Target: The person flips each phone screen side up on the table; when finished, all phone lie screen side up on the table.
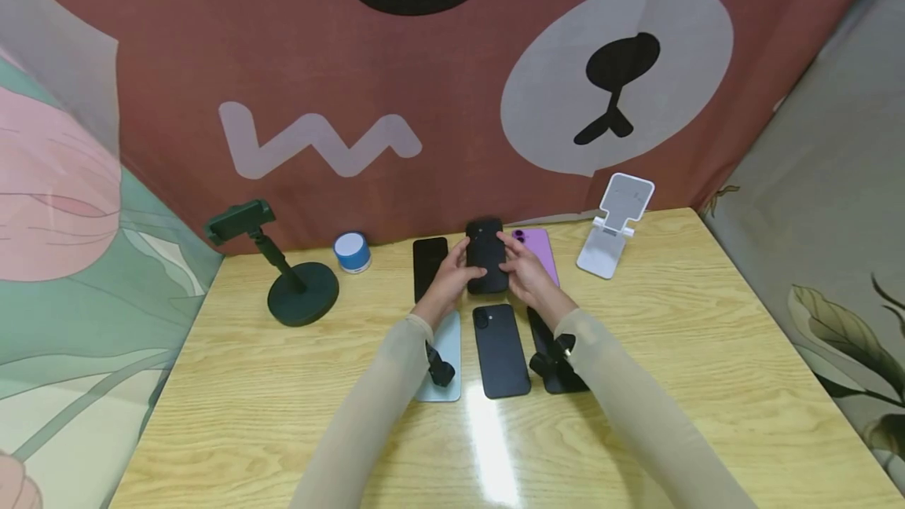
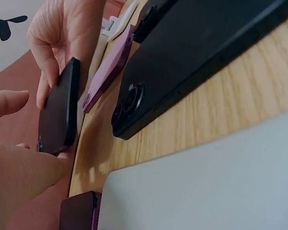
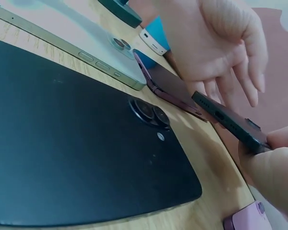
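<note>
A black phone (image 1: 486,250) hung above the table (image 1: 247,415), pinched by the right hand (image 1: 526,273); the left hand (image 1: 448,280) had index and thumb spread beside it, whether gripping I couldn't tell. Around that phone lay five others: three dark phones (image 1: 502,352), one purple phone (image 1: 543,250), one pale phone (image 1: 451,336). Left of it stood one blue cylinder (image 1: 352,252) and one green stand (image 1: 304,293); right, one white stand (image 1: 615,226).
</note>
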A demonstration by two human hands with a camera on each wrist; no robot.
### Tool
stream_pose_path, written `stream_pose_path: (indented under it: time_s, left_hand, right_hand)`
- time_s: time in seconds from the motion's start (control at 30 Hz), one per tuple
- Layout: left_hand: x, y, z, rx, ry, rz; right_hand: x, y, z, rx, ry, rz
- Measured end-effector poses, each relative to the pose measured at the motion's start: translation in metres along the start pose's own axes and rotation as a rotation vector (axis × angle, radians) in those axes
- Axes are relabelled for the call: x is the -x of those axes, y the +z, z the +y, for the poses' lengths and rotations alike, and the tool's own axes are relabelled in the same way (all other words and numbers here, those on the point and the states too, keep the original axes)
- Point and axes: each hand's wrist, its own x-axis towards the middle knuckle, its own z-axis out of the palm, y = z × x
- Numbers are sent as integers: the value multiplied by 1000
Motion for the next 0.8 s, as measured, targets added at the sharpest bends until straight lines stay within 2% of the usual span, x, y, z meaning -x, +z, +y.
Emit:
stream_pose_path:
  time_s: [0.13, 0.3, 0.5, 0.57, 0.67, 0.8]
  left_hand:
    - [-5, 1, -7, -56, 1, 16]
    - [-3, 4, -8, -120, 2, 10]
    - [1, 5, -3, -97, 20, -11]
    - [-2, 6, -7, -90, 31, -9]
    - [-2, 7, -7, -74, 51, -25]
    - [-2, 8, -7, -41, 88, -66]
  right_hand:
    - [2, -1, -2, -7, -11, -18]
    - [6, 2, -6, -43, -22, -60]
    - [13, 8, -9, -123, -23, -86]
    - [13, 8, -10, -138, -12, -81]
    - [15, 7, -12, -137, 3, -78]
    - [17, 9, -14, -129, 23, -130]
